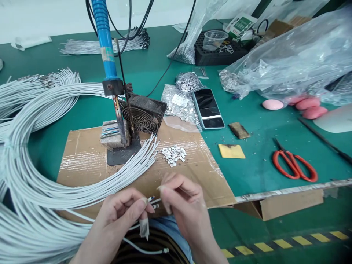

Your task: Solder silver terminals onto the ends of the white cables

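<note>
My left hand [121,216] is closed in a pinch around a white cable [156,201], whose end pokes out past the fingertips. A strip of tape is wrapped on one of its fingers. Close beside it, my right hand [183,201] has thumb and forefinger pressed together near the cable end; what is between them is too small to make out. A small metal connector shows just under the left fingertips. Ahead lies a pile of small metal connectors [173,154] on a cardboard sheet [217,187], next to the tips of a coiled white cable bundle [90,196].
A blue-handled soldering iron [101,33] is clamped upright over a block, with a black fan [145,113] behind. Rightward lie a phone [208,108], a yellow sponge [231,151] and red-handled scissors [294,165]. Bags of metal parts [181,104] sit farther back.
</note>
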`<state>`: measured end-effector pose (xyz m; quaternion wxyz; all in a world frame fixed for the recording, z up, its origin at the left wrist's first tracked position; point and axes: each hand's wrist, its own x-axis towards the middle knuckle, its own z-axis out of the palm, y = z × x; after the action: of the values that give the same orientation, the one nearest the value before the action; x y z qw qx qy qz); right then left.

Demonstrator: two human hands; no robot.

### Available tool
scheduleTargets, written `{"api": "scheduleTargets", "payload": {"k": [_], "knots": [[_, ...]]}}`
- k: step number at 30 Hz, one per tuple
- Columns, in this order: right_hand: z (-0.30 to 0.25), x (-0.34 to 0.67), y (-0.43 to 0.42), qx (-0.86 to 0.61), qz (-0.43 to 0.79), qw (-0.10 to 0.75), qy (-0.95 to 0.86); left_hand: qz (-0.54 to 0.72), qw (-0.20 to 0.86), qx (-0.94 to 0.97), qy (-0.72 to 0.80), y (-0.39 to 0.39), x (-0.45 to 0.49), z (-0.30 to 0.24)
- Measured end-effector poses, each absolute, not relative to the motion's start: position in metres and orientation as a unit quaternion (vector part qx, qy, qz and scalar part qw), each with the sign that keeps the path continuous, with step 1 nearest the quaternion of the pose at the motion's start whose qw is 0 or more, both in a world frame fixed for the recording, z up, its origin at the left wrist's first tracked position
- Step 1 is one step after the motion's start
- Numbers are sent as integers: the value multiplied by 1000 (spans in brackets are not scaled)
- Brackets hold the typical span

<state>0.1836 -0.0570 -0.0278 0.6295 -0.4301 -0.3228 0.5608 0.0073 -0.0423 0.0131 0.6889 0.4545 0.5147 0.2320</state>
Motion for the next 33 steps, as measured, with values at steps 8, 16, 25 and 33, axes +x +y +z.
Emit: {"api": "scheduleTargets", "payload": {"k": [8,16,25,33], "knots": [[-31,180,-64,-475,558,556,-391,308,686,355,556,-46,17,14],[-30,176,-64,-480,521,565,-424,306,666,384,562,-44,19,17],[-30,175,-63,-470,525,575,-416,310,657,389,566,-45,19,14],[-34,178,-64,-436,604,567,-351,320,665,367,567,-47,20,14]]}}
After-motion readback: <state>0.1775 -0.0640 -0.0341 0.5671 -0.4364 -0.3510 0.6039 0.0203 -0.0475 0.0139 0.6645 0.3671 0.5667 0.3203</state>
